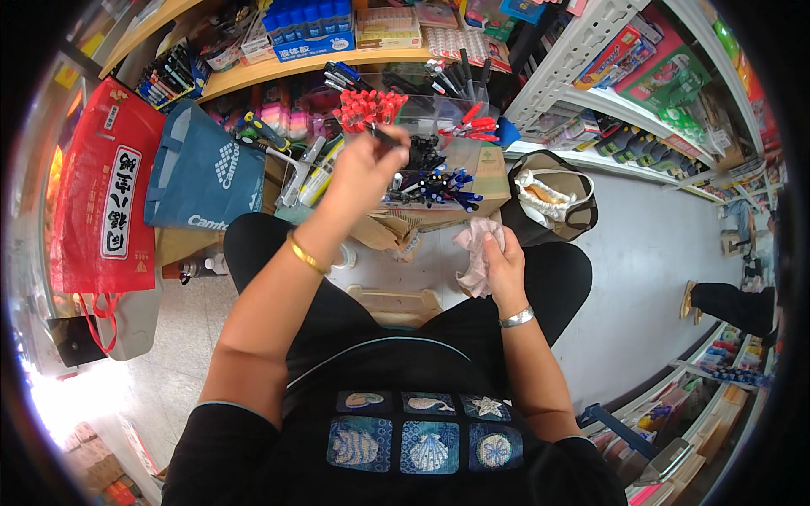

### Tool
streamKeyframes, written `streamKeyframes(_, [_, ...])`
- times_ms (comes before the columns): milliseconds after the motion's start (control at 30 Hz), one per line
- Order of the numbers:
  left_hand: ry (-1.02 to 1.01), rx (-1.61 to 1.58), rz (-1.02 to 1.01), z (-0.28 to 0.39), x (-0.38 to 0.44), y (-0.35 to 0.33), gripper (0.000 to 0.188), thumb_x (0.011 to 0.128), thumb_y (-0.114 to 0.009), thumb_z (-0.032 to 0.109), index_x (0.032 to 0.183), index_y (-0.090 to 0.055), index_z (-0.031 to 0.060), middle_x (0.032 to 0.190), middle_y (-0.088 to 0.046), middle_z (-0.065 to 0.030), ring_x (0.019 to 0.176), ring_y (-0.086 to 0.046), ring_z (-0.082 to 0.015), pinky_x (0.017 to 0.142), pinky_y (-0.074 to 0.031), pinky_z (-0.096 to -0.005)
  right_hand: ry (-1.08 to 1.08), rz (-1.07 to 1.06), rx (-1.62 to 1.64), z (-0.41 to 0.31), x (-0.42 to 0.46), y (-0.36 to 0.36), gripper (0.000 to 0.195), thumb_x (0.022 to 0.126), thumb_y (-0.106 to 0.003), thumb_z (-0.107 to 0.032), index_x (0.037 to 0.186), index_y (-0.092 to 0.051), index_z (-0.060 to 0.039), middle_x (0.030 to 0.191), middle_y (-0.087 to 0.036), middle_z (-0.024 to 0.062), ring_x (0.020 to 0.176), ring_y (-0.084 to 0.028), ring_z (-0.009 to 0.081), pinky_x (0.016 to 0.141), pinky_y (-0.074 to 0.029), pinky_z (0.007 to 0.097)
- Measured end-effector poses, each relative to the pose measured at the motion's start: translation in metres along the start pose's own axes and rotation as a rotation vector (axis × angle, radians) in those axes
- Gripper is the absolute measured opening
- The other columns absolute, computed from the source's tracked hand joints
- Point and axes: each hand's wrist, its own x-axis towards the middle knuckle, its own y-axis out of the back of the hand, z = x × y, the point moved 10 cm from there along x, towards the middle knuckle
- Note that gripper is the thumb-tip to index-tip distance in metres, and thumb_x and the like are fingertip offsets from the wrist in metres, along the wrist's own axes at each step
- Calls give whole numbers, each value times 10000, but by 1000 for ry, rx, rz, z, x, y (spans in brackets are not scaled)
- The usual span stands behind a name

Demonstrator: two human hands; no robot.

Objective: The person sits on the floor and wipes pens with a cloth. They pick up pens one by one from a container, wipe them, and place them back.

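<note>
My left hand (368, 166), slightly blurred, reaches over a clear pen organizer (450, 109). Between its thumb and fingers is what looks like a black pen (382, 135). Just beyond the fingers stands a bunch of red-capped pens (367, 109). Black pens (427, 152) lie to the right of the hand, with blue and black pens (440, 187) nearer to me. A few more red pens (471, 124) fill a section on the right. Lower down, above my right knee, my right hand (506, 265) grips a crumpled pale pink cloth (476, 256).
A cardboard box (493, 174) is beneath the organizer. On the left stand a red bag (104, 190) and a blue bag (202, 164); a dark tote (563, 209) sits at right. A wooden shelf (234, 82) holds glue bottles (310, 22). Another person's leg (728, 307) shows far right.
</note>
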Motion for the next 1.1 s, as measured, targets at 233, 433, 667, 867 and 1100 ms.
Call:
streamKeyframes(233, [-81, 582, 33, -1, 80, -29, 271, 907, -612, 197, 1038, -637, -39, 895, -679, -215, 854, -671, -332, 785, -513, -408, 22, -25, -215, -3, 11, -19, 223, 956, -598, -163, 1125, -614, -19, 810, -633, 0, 635, -536, 51, 562, -465, 237])
streamKeyframes(433, [45, 823, -8, -43, 104, -49, 298, 912, -608, 223, 1057, -641, -35, 969, -663, -281, 948, -631, -444, 832, -502, -472, -96, -59, -178, 12, 13, -15, 249, 961, -579, -159, 1148, -593, 6, 891, -652, 35, 705, -564, 64, 613, -486, 240])
streamKeyframes(667, [-66, 668, -15, -39, 103, -48, 294, 945, -570, 151, 1165, -610, -39, 1044, -686, -234, 959, -677, -326, 857, -524, -371, -162, -72, -203, 9, 11, -19, 260, 962, -584, -172, 1151, -590, 6, 899, -655, 30, 688, -562, 58, 596, -488, 225])
streamKeyframes(867, [-126, -92, 252, -23, 53, 6, 184, 963, -520, 46, 1098, -609, -41, 999, -704, -144, 860, -684, -187, 798, -540, -302, -78, -75, -165, 10, 13, -20, 253, 955, -591, -193, 1122, -603, -4, 741, -625, 22, 573, -545, 65, 525, -469, 242])
streamKeyframes(1100, [234, 26, 291, -97, 6, 34, 297, 925, -554, 22, 1218, -558, -26, 1004, -661, -97, 840, -648, -151, 758, -510, -265, -38, -137, -265, 9, 12, -32, 266, 959, -594, -184, 1152, -584, -1, 811, -618, -4, 613, -504, 36, 530, -435, 216])
